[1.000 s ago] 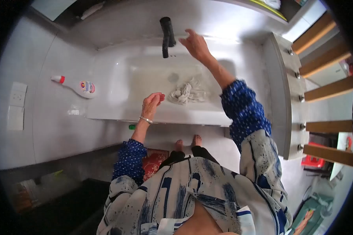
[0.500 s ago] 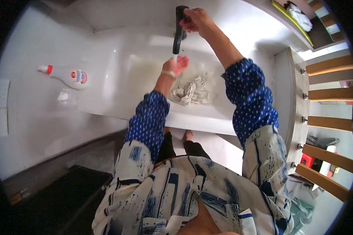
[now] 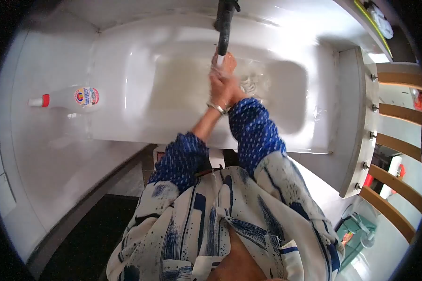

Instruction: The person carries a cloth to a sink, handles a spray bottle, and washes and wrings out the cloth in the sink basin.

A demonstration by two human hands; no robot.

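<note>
Under the black faucet (image 3: 225, 30), from which water runs, my left hand (image 3: 220, 88) and my right hand (image 3: 229, 64) are pressed together, one overlapping the other. Motion and splashing water smear the fingers of both, so I cannot make out how they are bent. A pale, wet cloth (image 3: 249, 84) lies in the white sink basin (image 3: 173, 112), just right of my hands and partly hidden by them. Shallow cloudy water surrounds the cloth.
A spray-type bottle (image 3: 83, 97) with a red and white cap lies left of the basin. A cabinet with knobs (image 3: 358, 126) stands at the right, beside wooden slats (image 3: 398, 144). An open shelf (image 3: 373, 28) is at the upper right.
My right hand has left the faucet handle and come down to meet my left hand under the stream. Water now runs over both hands. The view has shifted, too.
</note>
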